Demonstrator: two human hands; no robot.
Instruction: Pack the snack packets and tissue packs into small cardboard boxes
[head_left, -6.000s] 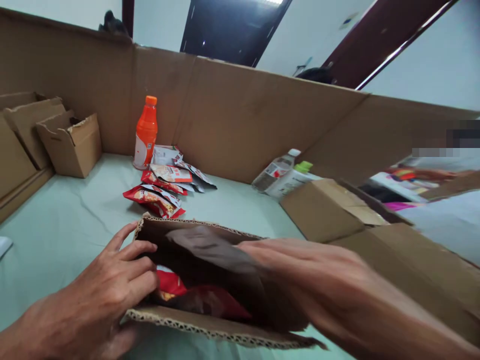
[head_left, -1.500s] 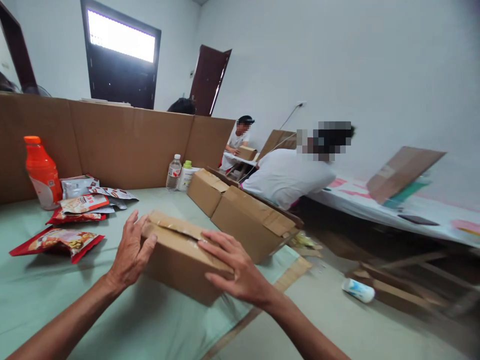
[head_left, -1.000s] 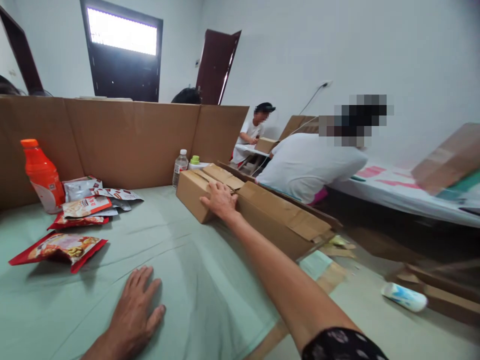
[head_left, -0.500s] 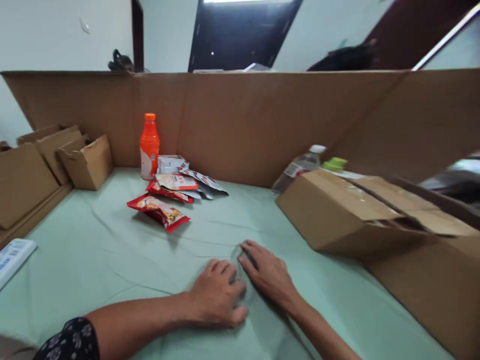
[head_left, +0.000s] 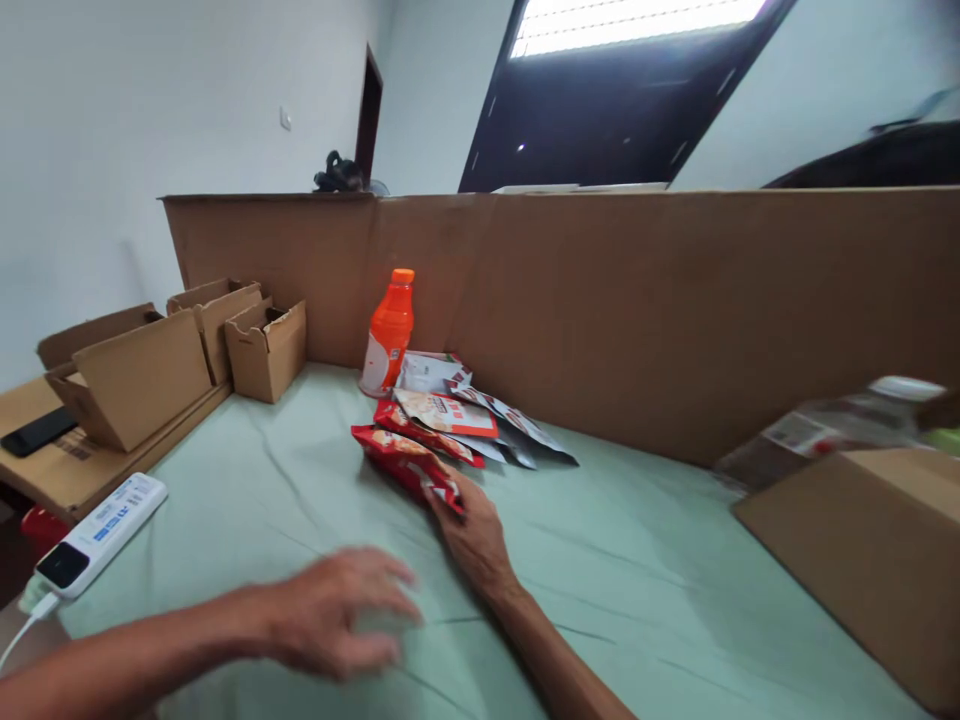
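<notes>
My right hand (head_left: 474,535) reaches across the pale green cloth (head_left: 637,560), and its fingers close on the near end of a red snack packet (head_left: 405,462). That packet lies at the front of a small pile of snack packets (head_left: 450,413). An orange drink bottle (head_left: 391,330) stands upright just behind the pile, against the cardboard wall (head_left: 660,300). My left hand (head_left: 337,618) hovers low over the cloth nearer to me. It is blurred, its fingers loosely apart, and it holds nothing.
Open small cardboard boxes (head_left: 266,345) and a larger open one (head_left: 139,372) stand at the left. A white power strip (head_left: 94,533) and a dark phone (head_left: 36,431) lie there too. A closed cardboard box (head_left: 874,550) and a clear water bottle (head_left: 825,430) are at the right.
My view has swung left. My right hand moved forward from the cloth in front of me to the red packet, and my left hand lifted off the cloth.
</notes>
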